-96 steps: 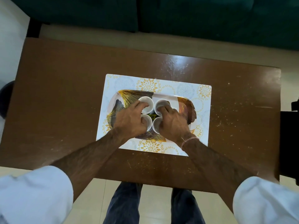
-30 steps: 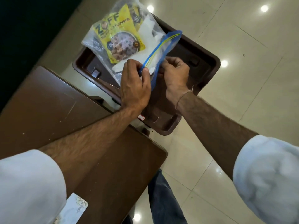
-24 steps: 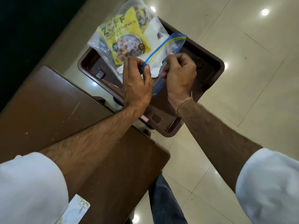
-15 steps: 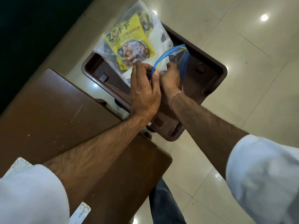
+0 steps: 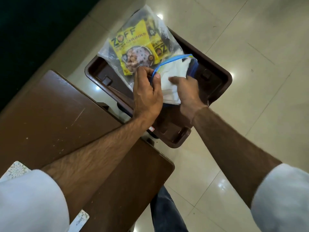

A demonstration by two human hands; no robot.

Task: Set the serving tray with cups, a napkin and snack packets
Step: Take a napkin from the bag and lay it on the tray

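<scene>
A clear zip bag (image 5: 107, 52) with a blue seal strip lies on a brown plastic stool (image 5: 217, 84) to the right of the table. Inside it are yellow snack packets (image 5: 133, 46) and folded white napkins (image 5: 173, 71). My left hand (image 5: 147, 92) pinches the blue rim of the bag's mouth and holds it open. My right hand (image 5: 185, 87) grips the white napkins, which stick partly out of the bag's mouth. The serving tray and cups are out of view.
The brown wooden table (image 5: 58, 111) fills the left. A corner of the patterned placemat (image 5: 15, 169) shows at the lower left edge. Glossy beige floor tiles (image 5: 250, 47) surround the stool. A dark sofa (image 5: 33, 22) is at the upper left.
I have turned from the tray on the table to the stool. The bag's mouth was pulled open, my right hand went in, and it now draws the white napkins out.
</scene>
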